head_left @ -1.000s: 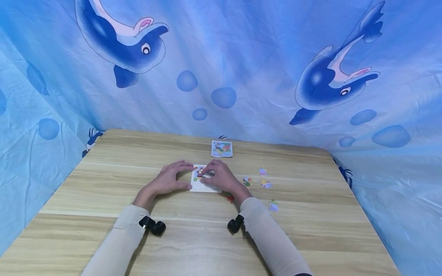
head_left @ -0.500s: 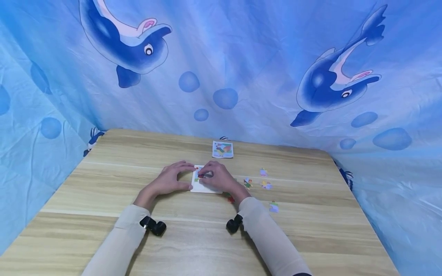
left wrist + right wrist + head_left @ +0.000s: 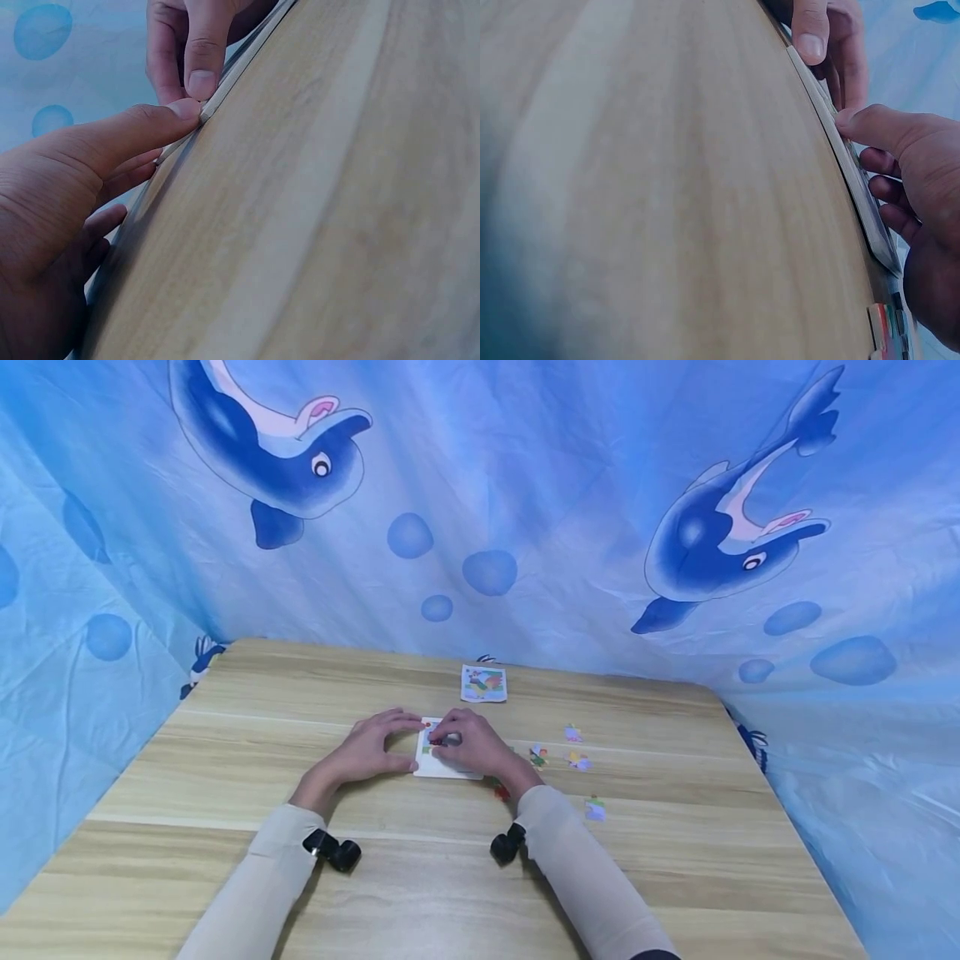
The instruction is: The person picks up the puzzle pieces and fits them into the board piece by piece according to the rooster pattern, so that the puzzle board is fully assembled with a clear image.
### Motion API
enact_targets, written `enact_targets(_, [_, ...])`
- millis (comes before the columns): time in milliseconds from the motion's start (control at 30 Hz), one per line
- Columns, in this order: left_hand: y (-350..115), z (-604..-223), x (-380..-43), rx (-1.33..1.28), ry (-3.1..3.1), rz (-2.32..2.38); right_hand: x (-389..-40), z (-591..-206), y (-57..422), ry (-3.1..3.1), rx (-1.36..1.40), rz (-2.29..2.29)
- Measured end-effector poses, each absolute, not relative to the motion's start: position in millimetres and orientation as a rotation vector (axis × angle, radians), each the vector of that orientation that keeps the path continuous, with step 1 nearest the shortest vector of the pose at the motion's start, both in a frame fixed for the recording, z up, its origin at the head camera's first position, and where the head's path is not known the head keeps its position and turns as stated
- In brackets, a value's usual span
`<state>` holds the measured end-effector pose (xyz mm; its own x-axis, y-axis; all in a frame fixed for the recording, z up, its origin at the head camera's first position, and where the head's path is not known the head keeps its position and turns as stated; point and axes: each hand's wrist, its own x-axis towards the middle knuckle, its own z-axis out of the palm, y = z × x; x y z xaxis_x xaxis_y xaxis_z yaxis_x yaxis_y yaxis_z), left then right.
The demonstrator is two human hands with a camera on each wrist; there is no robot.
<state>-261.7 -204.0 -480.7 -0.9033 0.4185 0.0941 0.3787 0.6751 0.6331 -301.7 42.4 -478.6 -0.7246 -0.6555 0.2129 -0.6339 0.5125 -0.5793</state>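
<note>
A white square puzzle board (image 3: 452, 768) lies flat on the table in the head view, with coloured jigsaw pieces in its left part. My left hand (image 3: 367, 748) holds the board's left side, thumb at the near corner and index finger at the far one. Over the board, my right hand (image 3: 474, 743) pinches a dark red puzzle piece (image 3: 436, 742) down against it, mostly covered by the fingers. From the right wrist view, the board (image 3: 840, 154) shows edge-on beneath the right thumb. Left fingers and thumb (image 3: 184, 110) touch its edge in the left wrist view.
Several loose puzzle pieces (image 3: 577, 761) lie to the right of the board, with a red one (image 3: 501, 791) close by the right wrist. A printed picture card (image 3: 483, 683) of a bird rests behind the board. A blue dolphin curtain (image 3: 487, 485) hangs around the wooden table (image 3: 420, 893).
My right hand has shifted slightly left, and its fingers have lowered over the red piece, covering more of it. The left hand stays at the board's edge.
</note>
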Motion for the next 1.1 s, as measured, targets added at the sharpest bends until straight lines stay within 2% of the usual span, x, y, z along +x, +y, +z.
enact_targets(300, [-205,-481,-261,0.655,2.829,1.044,-301,-476,41,2.705,-1.132,-1.014])
enact_targets(500, [-204,-481,-260,0.655,2.842,1.039,-302,-472,56,2.682,-1.061,-1.095])
enact_targets(1100, [-202,-479,-259,0.646,2.825,1.054,-306,-458,209,2.792,-0.62,-1.268])
